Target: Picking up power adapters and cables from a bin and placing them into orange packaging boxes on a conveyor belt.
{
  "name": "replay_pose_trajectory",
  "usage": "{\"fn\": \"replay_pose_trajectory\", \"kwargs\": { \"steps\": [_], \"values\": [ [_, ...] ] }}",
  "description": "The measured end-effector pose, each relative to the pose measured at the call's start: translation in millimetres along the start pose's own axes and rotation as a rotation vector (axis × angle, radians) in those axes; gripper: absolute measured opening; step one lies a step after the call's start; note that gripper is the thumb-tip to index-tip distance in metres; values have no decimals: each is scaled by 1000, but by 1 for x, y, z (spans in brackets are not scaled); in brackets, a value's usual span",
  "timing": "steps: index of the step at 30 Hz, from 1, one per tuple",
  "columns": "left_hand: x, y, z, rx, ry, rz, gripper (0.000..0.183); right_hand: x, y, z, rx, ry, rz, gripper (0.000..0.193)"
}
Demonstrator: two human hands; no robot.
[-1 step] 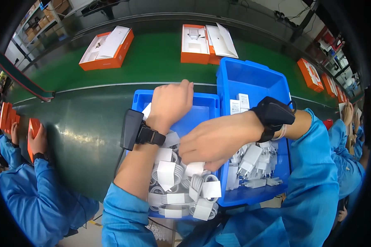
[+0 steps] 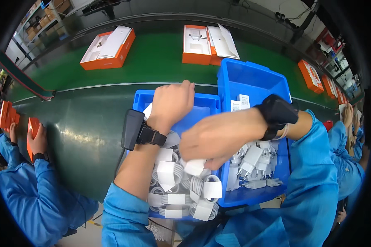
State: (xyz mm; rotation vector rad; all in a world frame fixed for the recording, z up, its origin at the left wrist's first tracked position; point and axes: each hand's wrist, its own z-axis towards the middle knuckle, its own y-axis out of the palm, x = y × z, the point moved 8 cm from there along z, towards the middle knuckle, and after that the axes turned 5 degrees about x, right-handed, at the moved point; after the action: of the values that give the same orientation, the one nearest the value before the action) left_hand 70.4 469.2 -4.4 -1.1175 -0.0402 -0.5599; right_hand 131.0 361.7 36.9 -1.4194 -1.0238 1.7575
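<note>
Over the far part of the left blue bin [image 2: 142,98], my left hand [image 2: 172,101] is closed with curled fingers; what it may hold is hidden. My right hand [image 2: 220,136], blurred by motion, reaches across above the same bin. Its fingers are closed by a white charging cable bundle [image 2: 195,166] in a paper band, and the grip itself is mostly hidden. Coiled white charging cables [image 2: 166,175], also banded, fill the near half of this bin. Black devices are strapped to both my wrists.
White plug adapters [image 2: 251,160] lie in the right blue bin [image 2: 251,78]. Open orange boxes [image 2: 111,49] with white trays stand on the green conveyor belt [image 2: 156,53] beyond. At left a co-worker's hand [image 2: 38,142] holds an orange box; another person sits at right.
My right hand shifts slightly upward and blurs, with the banded cable bundle at its fingers rising a little. My left hand stays in place.
</note>
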Motion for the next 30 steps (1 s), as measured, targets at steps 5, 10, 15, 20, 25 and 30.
{"fn": "replay_pose_trajectory", "kwargs": {
  "steps": [5, 10, 15, 20, 25, 30],
  "values": [
    [-7, 0, -9, 39, 103, -5, 25, 66, -116, -23, 317, 343, -227, 43],
    [3, 1, 0, -16, -1, 10, 31, 202, -159, -94, 306, 881, -502, 47],
    [3, -1, -1, 14, 28, 11, 31, 243, -151, -114, 245, 991, -488, 47],
    [0, -2, -3, 43, 39, 8, 30, 251, -148, -115, 146, 1047, -516, 44],
    [2, -4, -3, 45, 39, 8, 30, 268, -126, -121, 87, 1037, -471, 38],
    [3, -7, -3, 94, 66, 16, 29, 279, -123, -142, 122, 1064, -401, 35]
  ]
}}
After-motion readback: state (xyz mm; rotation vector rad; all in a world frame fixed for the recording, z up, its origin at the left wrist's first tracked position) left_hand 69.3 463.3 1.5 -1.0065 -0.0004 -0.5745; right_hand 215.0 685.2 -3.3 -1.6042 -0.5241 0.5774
